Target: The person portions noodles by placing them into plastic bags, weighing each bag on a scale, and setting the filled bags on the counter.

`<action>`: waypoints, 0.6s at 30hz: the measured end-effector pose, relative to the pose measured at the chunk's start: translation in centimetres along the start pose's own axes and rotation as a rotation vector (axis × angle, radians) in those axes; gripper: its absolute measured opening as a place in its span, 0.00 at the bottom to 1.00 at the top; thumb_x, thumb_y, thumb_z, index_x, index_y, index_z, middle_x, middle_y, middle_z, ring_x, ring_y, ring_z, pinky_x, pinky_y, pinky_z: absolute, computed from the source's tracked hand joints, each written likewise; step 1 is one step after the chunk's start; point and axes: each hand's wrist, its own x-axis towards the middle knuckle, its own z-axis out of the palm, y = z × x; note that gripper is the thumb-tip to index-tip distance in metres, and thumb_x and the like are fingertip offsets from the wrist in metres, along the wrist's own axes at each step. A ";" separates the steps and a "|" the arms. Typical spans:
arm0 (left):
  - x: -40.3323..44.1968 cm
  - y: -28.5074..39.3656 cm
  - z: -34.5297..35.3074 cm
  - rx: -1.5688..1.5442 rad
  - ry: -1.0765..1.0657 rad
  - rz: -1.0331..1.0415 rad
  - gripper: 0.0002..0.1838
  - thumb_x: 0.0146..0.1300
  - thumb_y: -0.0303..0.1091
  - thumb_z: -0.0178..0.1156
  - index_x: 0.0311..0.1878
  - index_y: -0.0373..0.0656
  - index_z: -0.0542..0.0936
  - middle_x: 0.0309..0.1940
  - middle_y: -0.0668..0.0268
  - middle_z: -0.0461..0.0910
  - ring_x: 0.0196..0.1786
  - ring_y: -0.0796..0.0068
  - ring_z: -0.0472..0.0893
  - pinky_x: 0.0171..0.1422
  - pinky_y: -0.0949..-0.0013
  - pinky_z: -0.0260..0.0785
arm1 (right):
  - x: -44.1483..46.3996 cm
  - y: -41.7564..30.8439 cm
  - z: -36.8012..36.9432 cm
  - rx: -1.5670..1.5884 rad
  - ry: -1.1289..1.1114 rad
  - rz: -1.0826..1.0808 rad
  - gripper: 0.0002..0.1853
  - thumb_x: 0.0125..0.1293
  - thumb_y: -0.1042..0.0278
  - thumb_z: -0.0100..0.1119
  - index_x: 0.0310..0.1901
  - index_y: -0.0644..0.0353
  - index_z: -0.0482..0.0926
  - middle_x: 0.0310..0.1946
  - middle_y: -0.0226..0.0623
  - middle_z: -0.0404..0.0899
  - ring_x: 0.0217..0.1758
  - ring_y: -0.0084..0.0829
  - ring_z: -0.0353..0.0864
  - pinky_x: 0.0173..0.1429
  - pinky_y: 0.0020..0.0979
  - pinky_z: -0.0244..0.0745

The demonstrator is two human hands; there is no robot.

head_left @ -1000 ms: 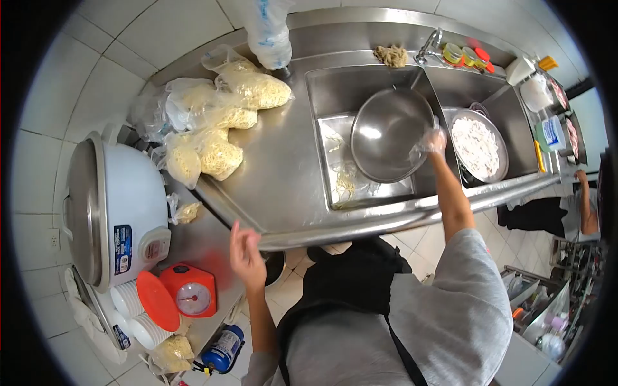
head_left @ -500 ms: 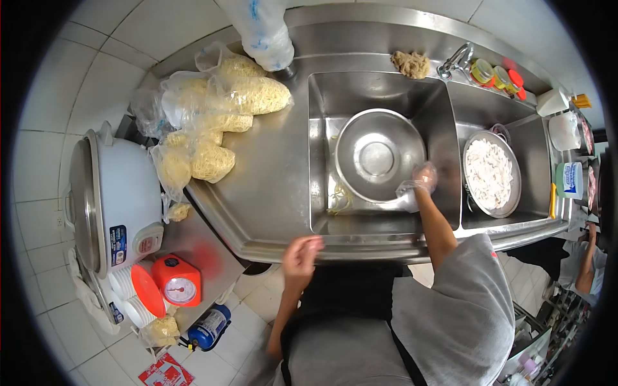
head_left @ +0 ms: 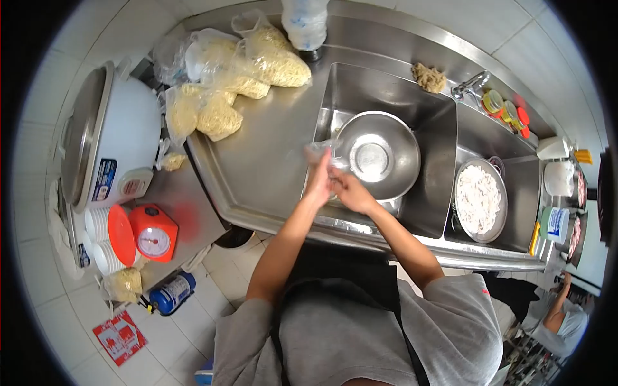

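My left hand (head_left: 317, 183) and my right hand (head_left: 353, 191) meet over the near left part of the metal sink. A crumpled clear plastic glove (head_left: 317, 152) is at the fingers of my left hand, partly blurred. My right hand looks bare, its curled fingers pressed against my left hand; what they grip there is hidden. Just beyond my hands a large steel bowl (head_left: 402, 138) sits in the left basin (head_left: 438, 148), with nothing in it.
A bowl of pale strips (head_left: 477, 199) stands in the right basin. Bagged noodles (head_left: 280, 64) lie on the left counter, near a large cooker (head_left: 129, 128) and an orange scale (head_left: 154, 235). A faucet (head_left: 470, 85) and lidded jars (head_left: 508, 109) line the back. Another person (head_left: 557, 315) is at right.
My right hand has left the bowl's right rim and moved left to meet my left hand, which rose over the sink. The glove once on my right hand now shows by my left fingers.
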 end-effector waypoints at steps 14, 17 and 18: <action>-5.2 1.1 -0.6 0.415 -0.376 -0.002 0.45 0.57 0.69 0.41 0.66 0.39 0.55 0.63 0.57 0.59 0.62 0.68 0.62 0.61 0.59 0.58 | 0.4 3.7 -5.6 -0.143 0.008 -0.004 0.13 0.53 0.78 0.55 0.43 0.66 0.72 0.30 0.34 0.76 0.32 0.22 0.73 0.32 0.23 0.70; -6.5 0.9 -4.5 0.636 -0.433 0.268 0.31 0.64 0.53 0.45 0.60 0.36 0.64 0.52 0.56 0.71 0.55 0.69 0.70 0.57 0.67 0.63 | 0.3 6.4 -9.7 -0.312 0.063 0.469 0.31 0.53 0.61 0.65 0.57 0.64 0.65 0.41 0.46 0.76 0.38 0.30 0.77 0.38 0.29 0.74; -7.1 0.1 -6.3 0.640 -0.412 0.442 0.26 0.66 0.48 0.46 0.58 0.36 0.67 0.48 0.57 0.74 0.51 0.70 0.73 0.55 0.69 0.64 | 0.3 14.5 -13.0 -0.681 0.042 0.215 0.40 0.50 0.54 0.66 0.62 0.62 0.60 0.48 0.55 0.73 0.49 0.41 0.76 0.50 0.33 0.71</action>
